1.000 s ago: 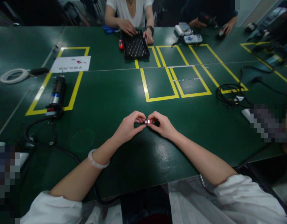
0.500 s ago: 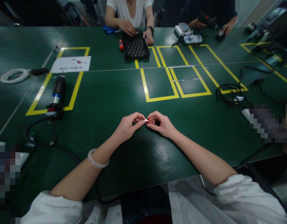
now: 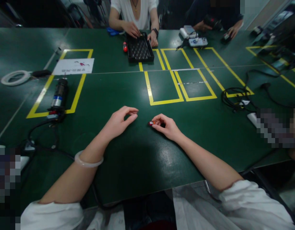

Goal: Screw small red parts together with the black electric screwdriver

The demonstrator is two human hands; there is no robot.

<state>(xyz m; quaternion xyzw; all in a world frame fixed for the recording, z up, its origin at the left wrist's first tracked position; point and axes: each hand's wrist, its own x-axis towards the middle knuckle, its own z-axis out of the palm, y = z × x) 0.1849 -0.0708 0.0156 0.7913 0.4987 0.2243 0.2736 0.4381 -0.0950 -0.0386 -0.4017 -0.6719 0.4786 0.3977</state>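
Note:
My right hand [image 3: 166,126] rests on the green table [image 3: 128,147] and pinches a tiny red and silver part [image 3: 151,123] between its fingertips. My left hand [image 3: 119,120] hovers a little to the left of it, apart from the part, with thumb and forefinger curled into a loose ring and nothing visible in them. A pale bangle [image 3: 87,160] circles my left wrist.
Yellow tape rectangles [image 3: 164,86] mark the table ahead. A black cylindrical tool [image 3: 58,97] with a cable lies at the left, near a white ring [image 3: 15,77] and a paper sheet [image 3: 73,66]. A person across handles a black tray [image 3: 139,49]. Coiled cables [image 3: 235,97] lie right.
My left hand has let go of the small part and drawn away to the left. My right hand stays in place, still pinching the part.

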